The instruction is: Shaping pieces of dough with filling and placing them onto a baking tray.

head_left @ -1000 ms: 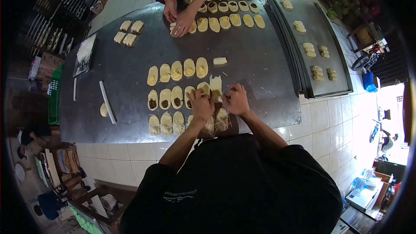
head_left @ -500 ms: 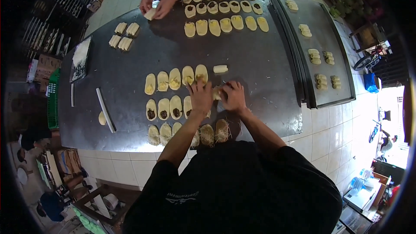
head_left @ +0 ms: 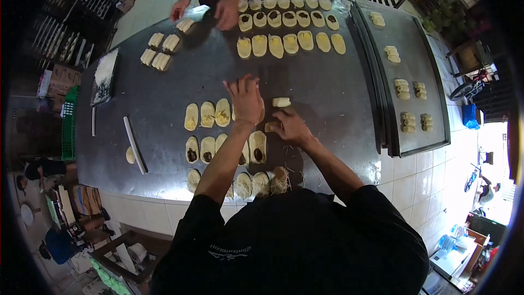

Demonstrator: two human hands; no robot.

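My left hand [head_left: 245, 101] is open with fingers spread, reaching over the far end of a row of flat oval dough pieces with yellow filling [head_left: 207, 113]; it partly covers some of them. My right hand [head_left: 293, 127] has its thumb and fingers curled at a small dough roll [head_left: 271, 127], mostly hidden under the hand. Just beyond it lies a finished dough roll [head_left: 281, 102]. Closer to me are dough ovals with dark brown filling [head_left: 258, 147], then a row with pale shreds [head_left: 243, 184]; my left forearm crosses both rows.
Across the metal table [head_left: 327, 98], a co-worker's hands [head_left: 226, 12] hold a flat scraper [head_left: 195, 13] beside cut rolls [head_left: 161, 61]. More filled ovals [head_left: 291, 43] lie there. At right is a baking tray [head_left: 412, 125] with rolls; at left, a rolling pin [head_left: 135, 145] and a tray of white shreds [head_left: 103, 76].
My left hand has lifted from beside the right and moved away over the yellow-filled row. My right hand stays near the dough roll. The co-worker has set a roll down and now holds the scraper over it.
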